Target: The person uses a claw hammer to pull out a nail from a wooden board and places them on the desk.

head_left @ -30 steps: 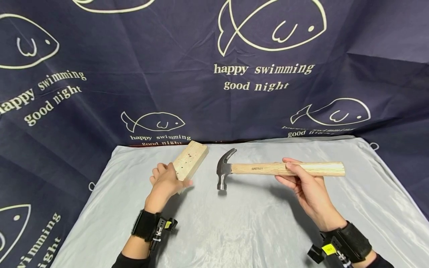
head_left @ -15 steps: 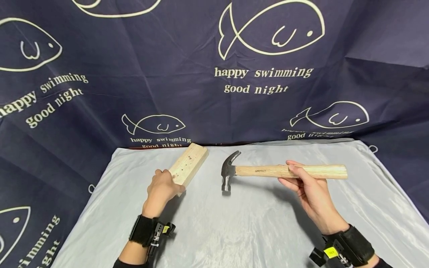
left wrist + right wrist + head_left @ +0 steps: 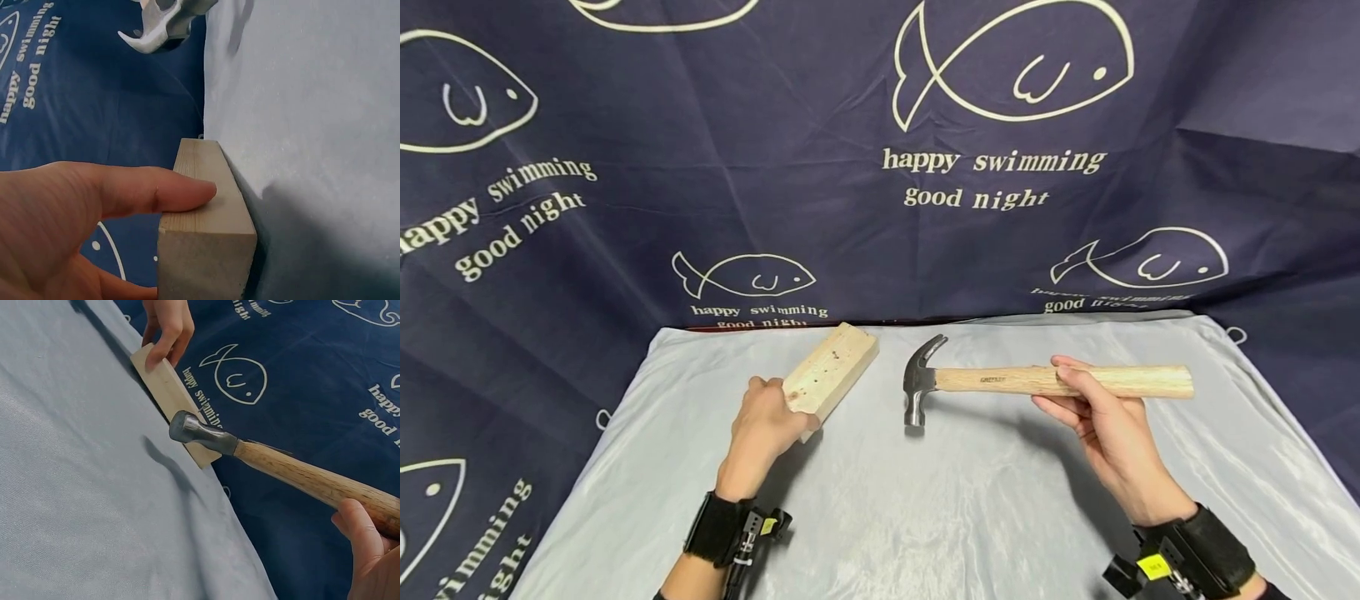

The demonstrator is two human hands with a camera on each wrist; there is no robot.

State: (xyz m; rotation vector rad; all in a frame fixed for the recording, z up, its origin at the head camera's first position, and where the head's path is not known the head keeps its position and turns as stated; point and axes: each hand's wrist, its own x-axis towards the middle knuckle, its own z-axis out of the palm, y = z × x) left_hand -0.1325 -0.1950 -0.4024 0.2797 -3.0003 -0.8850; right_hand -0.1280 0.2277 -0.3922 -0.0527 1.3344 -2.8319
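Observation:
My left hand (image 3: 767, 422) grips the near end of a pale wooden block (image 3: 833, 367), whose top is marked with several small dark holes. In the left wrist view the thumb presses along one side of the block (image 3: 206, 164). To the right, my right hand (image 3: 1112, 433) holds a claw hammer (image 3: 1000, 380) by its wooden handle, thumb on top and fingers beneath. The steel head (image 3: 917, 381) points left toward the block, claw away from me and striking face toward me. A gap separates head and block in the head view. The hammer's shadow falls on the cloth below it.
A pale, shiny cloth (image 3: 910, 517) covers the table. Behind it hangs a dark blue curtain (image 3: 850, 167) printed with white fish and lettering. Black straps with small cameras sit on the left wrist (image 3: 722, 529) and right wrist (image 3: 1202, 550).
The hammer and right hand have shifted slightly to the right. The block's far end has swung a little to the right, while the left hand has drawn slightly nearer its end.

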